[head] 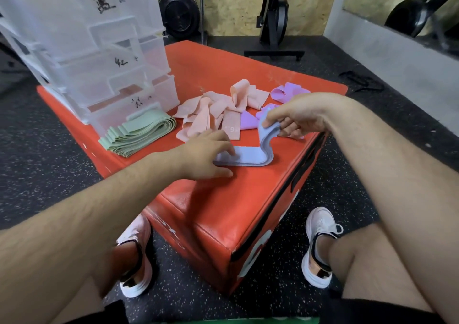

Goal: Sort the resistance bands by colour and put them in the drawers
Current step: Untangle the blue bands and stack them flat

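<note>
While the stack of pale blue flat resistance bands (248,156) lies on the red padded box (223,212), 1 end is pressed flat under the straight fingers of the left hand (206,154). The other end is pinched and held raised by the right hand (298,117). Behind it, loose peach bands (216,110) and purple bands (289,91) are heaped. Folded pale green bands (141,135) are piled just before the translucent plastic drawer unit (99,50).

left hand (208,155) pressing down flat, right hand (298,118) pinching
</note>
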A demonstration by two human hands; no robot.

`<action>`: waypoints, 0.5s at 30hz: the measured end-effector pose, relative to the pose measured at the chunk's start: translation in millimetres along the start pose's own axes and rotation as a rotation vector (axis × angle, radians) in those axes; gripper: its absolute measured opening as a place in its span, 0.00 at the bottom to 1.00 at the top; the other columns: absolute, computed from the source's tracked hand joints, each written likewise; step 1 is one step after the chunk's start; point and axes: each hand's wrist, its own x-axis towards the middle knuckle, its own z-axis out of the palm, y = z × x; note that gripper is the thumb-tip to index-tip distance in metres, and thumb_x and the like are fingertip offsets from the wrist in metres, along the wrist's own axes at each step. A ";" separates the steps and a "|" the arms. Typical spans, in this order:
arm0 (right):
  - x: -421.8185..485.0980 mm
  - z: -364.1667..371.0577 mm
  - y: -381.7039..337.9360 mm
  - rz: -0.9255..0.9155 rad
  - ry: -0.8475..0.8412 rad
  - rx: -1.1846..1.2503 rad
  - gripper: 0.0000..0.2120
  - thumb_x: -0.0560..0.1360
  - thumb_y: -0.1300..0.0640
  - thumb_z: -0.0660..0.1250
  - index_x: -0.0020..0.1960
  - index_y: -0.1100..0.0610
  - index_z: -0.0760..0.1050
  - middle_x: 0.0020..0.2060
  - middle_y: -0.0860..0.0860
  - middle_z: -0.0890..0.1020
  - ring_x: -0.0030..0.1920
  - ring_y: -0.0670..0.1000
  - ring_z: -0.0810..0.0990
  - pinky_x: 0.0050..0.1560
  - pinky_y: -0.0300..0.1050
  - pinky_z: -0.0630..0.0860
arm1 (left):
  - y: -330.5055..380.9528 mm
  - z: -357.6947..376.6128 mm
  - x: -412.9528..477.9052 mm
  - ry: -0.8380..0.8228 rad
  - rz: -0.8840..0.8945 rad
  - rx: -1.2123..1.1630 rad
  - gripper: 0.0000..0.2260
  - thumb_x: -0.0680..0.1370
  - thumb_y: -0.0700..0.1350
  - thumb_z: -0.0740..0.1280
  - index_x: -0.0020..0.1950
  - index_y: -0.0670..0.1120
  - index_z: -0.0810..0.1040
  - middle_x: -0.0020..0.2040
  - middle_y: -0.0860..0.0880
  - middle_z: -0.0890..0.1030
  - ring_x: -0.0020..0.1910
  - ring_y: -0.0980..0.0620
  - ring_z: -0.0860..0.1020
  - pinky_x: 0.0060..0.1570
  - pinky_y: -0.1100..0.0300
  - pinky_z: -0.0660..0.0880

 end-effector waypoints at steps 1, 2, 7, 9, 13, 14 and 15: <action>2.5 5.6 -6.3 -0.007 -0.012 -0.012 0.09 0.71 0.54 0.75 0.46 0.53 0.76 0.32 0.48 0.76 0.30 0.44 0.77 0.34 0.38 0.65 | -7.2 -6.3 -7.6 0.021 -0.044 0.052 0.22 0.72 0.62 0.73 0.62 0.55 0.78 0.63 0.53 0.71 0.63 0.50 0.68 0.63 0.52 0.63; 5.3 10.8 -12.2 -0.014 -0.022 -0.017 0.09 0.71 0.54 0.75 0.45 0.53 0.76 0.31 0.48 0.75 0.29 0.44 0.76 0.34 0.37 0.64 | -13.7 -12.1 -15.7 0.040 -0.088 0.091 0.22 0.71 0.64 0.72 0.61 0.57 0.78 0.62 0.54 0.71 0.63 0.50 0.67 0.63 0.51 0.62; 18.0 41.2 -37.4 -0.027 -0.065 -0.039 0.10 0.72 0.53 0.74 0.42 0.51 0.72 0.32 0.48 0.69 0.28 0.43 0.73 0.32 0.37 0.60 | -44.3 -14.8 -46.0 -0.027 -0.180 0.003 0.33 0.62 0.74 0.60 0.59 0.57 0.81 0.57 0.55 0.73 0.58 0.50 0.72 0.63 0.52 0.68; 21.7 54.6 -46.8 -0.038 -0.078 -0.070 0.10 0.72 0.53 0.73 0.43 0.50 0.71 0.32 0.47 0.68 0.28 0.43 0.71 0.33 0.37 0.60 | -48.0 -13.2 -48.1 -0.024 -0.172 -0.102 0.35 0.63 0.73 0.62 0.60 0.53 0.82 0.57 0.52 0.75 0.57 0.52 0.74 0.63 0.58 0.69; 29.1 81.3 -61.9 -0.061 -0.112 -0.120 0.10 0.73 0.55 0.71 0.40 0.51 0.70 0.29 0.47 0.66 0.27 0.44 0.68 0.31 0.37 0.56 | -51.2 -14.0 -46.1 -0.029 -0.210 -0.226 0.27 0.68 0.64 0.73 0.61 0.50 0.81 0.57 0.51 0.78 0.57 0.53 0.76 0.64 0.58 0.70; 32.1 88.3 -64.9 -0.073 -0.104 -0.131 0.08 0.72 0.56 0.71 0.41 0.52 0.71 0.29 0.48 0.67 0.26 0.44 0.69 0.30 0.37 0.58 | -53.3 -13.8 -46.4 -0.012 -0.228 -0.279 0.25 0.69 0.58 0.76 0.62 0.49 0.79 0.56 0.52 0.79 0.56 0.53 0.77 0.63 0.56 0.72; 34.1 95.6 -67.6 -0.087 -0.081 -0.149 0.07 0.71 0.56 0.72 0.43 0.52 0.74 0.30 0.48 0.70 0.26 0.45 0.71 0.30 0.37 0.60 | -55.7 -13.9 -47.0 0.004 -0.250 -0.339 0.24 0.70 0.54 0.78 0.64 0.50 0.77 0.55 0.54 0.80 0.55 0.55 0.78 0.61 0.55 0.73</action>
